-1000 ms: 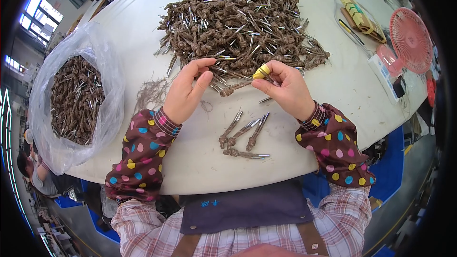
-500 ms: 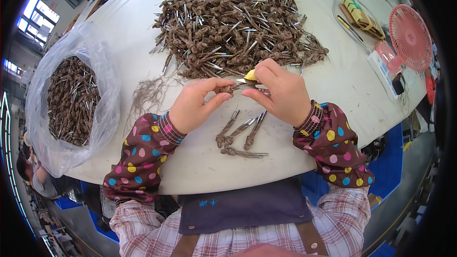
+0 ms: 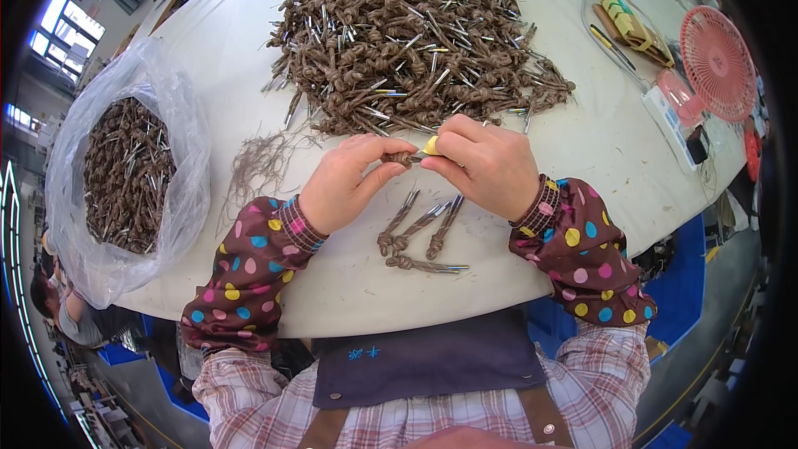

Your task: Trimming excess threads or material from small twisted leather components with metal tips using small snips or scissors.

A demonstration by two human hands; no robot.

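White table [image 3: 332, 308], 1. Heap [image 3: 407, 41] of knotted brown cords, 1, pieces uncountable. Filled plastic bag [image 3: 187, 175], 1. Pink fan [image 3: 717, 62], 1. Hands, 2: left hand [image 3: 345, 183] pinches held cord [image 3: 401, 158] (1, above table, between hands); right hand [image 3: 490, 165] curled, closed on yellow item [image 3: 431, 145], kind unclear, at cord's other end. Loose cords [image 3: 416, 228], 4, nearer wearer.

At the grip, the right hand [image 3: 495, 165] wears what may be a thin ring [image 3: 485, 124], too small to be sure. Just behind the grip, it and the left hand [image 3: 342, 186] meet gathered, checked cuffs [image 3: 299, 223] on maroon sleeves [image 3: 579, 254] dotted pink, yellow and blue. Farther back are a reddish plaid shirt [image 3: 241, 387], brown straps [image 3: 544, 416] and a dark apron [image 3: 432, 362] with blue stitching [image 3: 364, 354].
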